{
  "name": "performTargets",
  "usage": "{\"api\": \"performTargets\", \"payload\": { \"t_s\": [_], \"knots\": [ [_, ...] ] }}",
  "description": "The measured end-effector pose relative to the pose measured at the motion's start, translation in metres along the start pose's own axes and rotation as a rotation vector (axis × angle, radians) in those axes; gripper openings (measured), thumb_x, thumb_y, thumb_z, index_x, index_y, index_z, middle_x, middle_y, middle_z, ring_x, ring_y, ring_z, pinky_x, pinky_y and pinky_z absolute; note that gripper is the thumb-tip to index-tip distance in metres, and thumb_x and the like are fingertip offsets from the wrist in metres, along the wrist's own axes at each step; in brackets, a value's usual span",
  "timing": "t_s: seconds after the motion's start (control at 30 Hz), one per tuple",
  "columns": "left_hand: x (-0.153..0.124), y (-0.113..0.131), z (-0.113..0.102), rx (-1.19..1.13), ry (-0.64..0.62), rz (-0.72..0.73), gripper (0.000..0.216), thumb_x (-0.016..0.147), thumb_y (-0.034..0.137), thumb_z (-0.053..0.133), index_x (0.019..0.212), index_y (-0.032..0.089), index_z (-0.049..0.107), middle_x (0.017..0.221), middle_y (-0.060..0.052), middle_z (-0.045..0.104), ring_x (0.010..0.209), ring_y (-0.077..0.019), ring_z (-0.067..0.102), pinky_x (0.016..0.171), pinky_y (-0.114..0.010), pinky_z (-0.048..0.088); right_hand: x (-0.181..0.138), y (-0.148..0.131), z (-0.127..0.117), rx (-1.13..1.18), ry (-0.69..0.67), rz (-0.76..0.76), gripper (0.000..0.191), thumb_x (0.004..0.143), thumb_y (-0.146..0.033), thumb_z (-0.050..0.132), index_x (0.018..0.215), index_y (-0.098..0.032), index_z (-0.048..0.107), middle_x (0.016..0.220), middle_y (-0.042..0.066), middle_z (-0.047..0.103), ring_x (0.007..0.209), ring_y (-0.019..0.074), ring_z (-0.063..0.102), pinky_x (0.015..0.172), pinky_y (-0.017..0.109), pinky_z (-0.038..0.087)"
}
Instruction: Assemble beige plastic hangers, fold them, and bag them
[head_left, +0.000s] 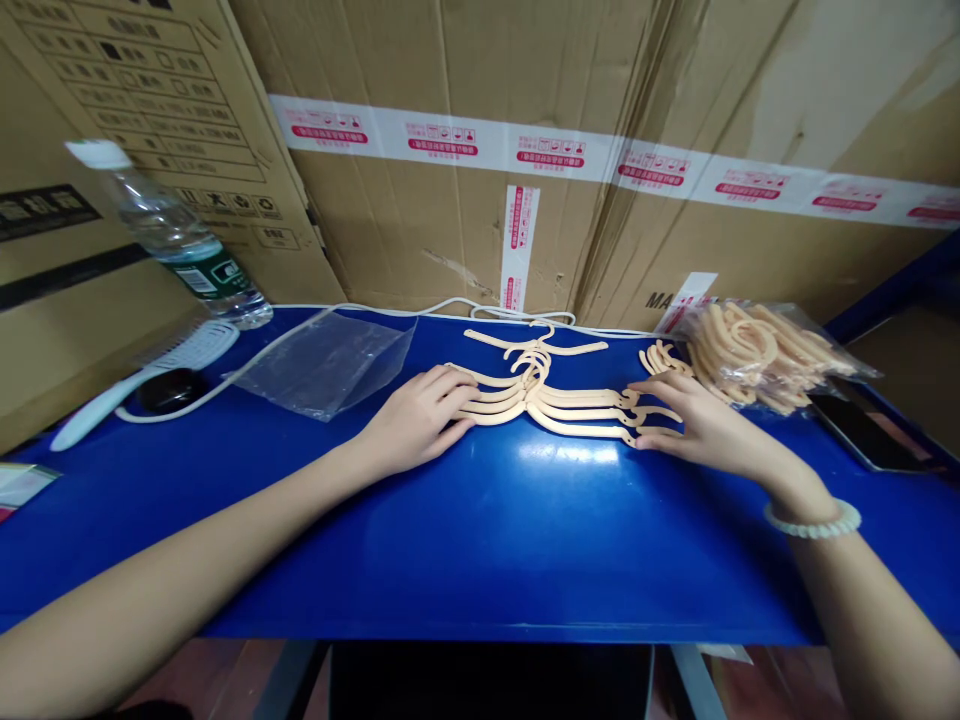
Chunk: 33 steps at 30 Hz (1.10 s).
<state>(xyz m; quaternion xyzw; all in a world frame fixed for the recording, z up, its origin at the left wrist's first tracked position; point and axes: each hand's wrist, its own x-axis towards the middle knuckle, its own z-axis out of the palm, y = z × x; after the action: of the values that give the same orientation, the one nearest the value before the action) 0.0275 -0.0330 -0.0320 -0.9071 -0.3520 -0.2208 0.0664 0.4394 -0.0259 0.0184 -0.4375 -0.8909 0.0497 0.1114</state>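
Observation:
Several cream plastic clothes hangers (pixel 574 412) lie flat in a row in the middle of the blue table, their hooks bunched together at the centre. My left hand (pixel 420 415) rests at their left ends, fingers closed over the tips of the arms. At the right ends, my right hand (pixel 701 425) has thumb and fingers closed around the tips, with curved cream pieces showing between them. Just behind the row, another hanger (pixel 577 349) lies spread out by itself. Loose curved pieces (pixel 661 357) lie beyond my right hand, beside a clear bag of cream hanger parts (pixel 757 350).
An empty clear plastic bag (pixel 326 362) lies left of the hangers. Farther left are a white hairbrush (pixel 150 375), a black oval object (pixel 172 391) and a water bottle (pixel 184 245). A phone (pixel 870 432) lies at right. Cardboard boxes (pixel 420 220) and a white cable (pixel 442 306) line the back.

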Motion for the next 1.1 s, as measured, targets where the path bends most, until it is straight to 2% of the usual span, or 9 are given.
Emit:
{"api": "performTargets", "payload": {
  "t_s": [0.07,0.13,0.23,0.3,0.43,0.63,0.87,1.1],
  "knots": [
    [-0.001,0.0,0.004,-0.006,-0.083,-0.052,0.043,0.104,0.038,0.045,0.138,0.013,0.055,0.146,-0.016,0.057,0.137,-0.0315,0.05,0.114,-0.051,0.042,0.001,-0.003,0.008,0.01,-0.036,-0.047,0.067,0.09,-0.06,0.067,0.138,-0.015,0.056,0.134,0.019,0.058,0.123,0.0379,0.058,0.104,0.052,0.049],
    [-0.002,0.0,0.007,-0.001,-0.195,-0.099,0.052,0.107,0.042,0.036,0.151,0.017,0.043,0.16,-0.012,0.042,0.15,-0.0307,0.036,0.123,-0.054,0.029,0.002,-0.003,0.014,0.018,-0.061,-0.072,0.065,0.092,-0.056,0.066,0.141,-0.015,0.053,0.139,0.02,0.055,0.127,0.0376,0.055,0.107,0.052,0.047],
    [-0.002,0.0,0.009,-0.002,-0.323,-0.162,0.055,0.108,0.043,0.026,0.159,0.022,0.03,0.166,-0.007,0.032,0.155,-0.0282,0.024,0.126,-0.055,0.021,0.002,-0.003,0.015,0.004,-0.057,-0.065,0.061,0.094,-0.05,0.063,0.144,-0.016,0.052,0.136,0.019,0.057,0.124,0.0373,0.057,0.105,0.053,0.05],
    [-0.002,0.0,0.008,0.005,-0.345,-0.176,0.055,0.109,0.042,0.024,0.159,0.023,0.031,0.166,-0.006,0.032,0.155,-0.0284,0.024,0.125,-0.057,0.021,0.002,-0.002,0.013,0.013,-0.059,-0.058,0.059,0.095,-0.047,0.063,0.144,-0.017,0.054,0.131,0.018,0.059,0.119,0.0364,0.06,0.102,0.052,0.052],
    [-0.003,0.002,0.006,0.035,-0.293,-0.162,0.051,0.108,0.037,0.026,0.155,0.022,0.039,0.162,-0.009,0.039,0.152,-0.0308,0.032,0.123,-0.059,0.025,0.003,0.0,0.014,0.051,-0.09,-0.06,0.052,0.095,-0.044,0.061,0.139,-0.016,0.06,0.128,0.018,0.06,0.117,0.0354,0.061,0.102,0.05,0.052],
    [-0.007,-0.003,0.009,0.01,-0.196,-0.101,0.043,0.107,0.029,0.034,0.145,0.025,0.052,0.152,-0.009,0.052,0.141,-0.0321,0.044,0.116,-0.06,0.036,0.006,0.004,0.02,0.08,-0.046,-0.055,0.053,0.092,-0.041,0.067,0.139,-0.018,0.061,0.125,0.018,0.061,0.115,0.0354,0.063,0.101,0.05,0.053],
    [-0.008,-0.009,0.017,-0.012,-0.107,-0.11,0.043,0.106,0.027,0.037,0.146,0.024,0.052,0.148,-0.011,0.056,0.136,-0.0323,0.049,0.111,-0.058,0.042,0.01,0.002,0.024,0.03,-0.011,-0.067,0.043,0.098,-0.033,0.056,0.137,-0.016,0.061,0.128,0.019,0.06,0.119,0.0359,0.059,0.103,0.054,0.05],
    [-0.007,-0.012,0.024,-0.057,-0.059,-0.147,0.042,0.106,0.028,0.037,0.145,0.025,0.054,0.149,-0.01,0.056,0.139,-0.032,0.048,0.112,-0.059,0.041,0.012,-0.005,0.026,0.006,0.025,-0.067,0.034,0.1,-0.032,0.052,0.127,-0.016,0.066,0.129,0.019,0.061,0.121,0.0361,0.058,0.104,0.055,0.05]
  ]
}}
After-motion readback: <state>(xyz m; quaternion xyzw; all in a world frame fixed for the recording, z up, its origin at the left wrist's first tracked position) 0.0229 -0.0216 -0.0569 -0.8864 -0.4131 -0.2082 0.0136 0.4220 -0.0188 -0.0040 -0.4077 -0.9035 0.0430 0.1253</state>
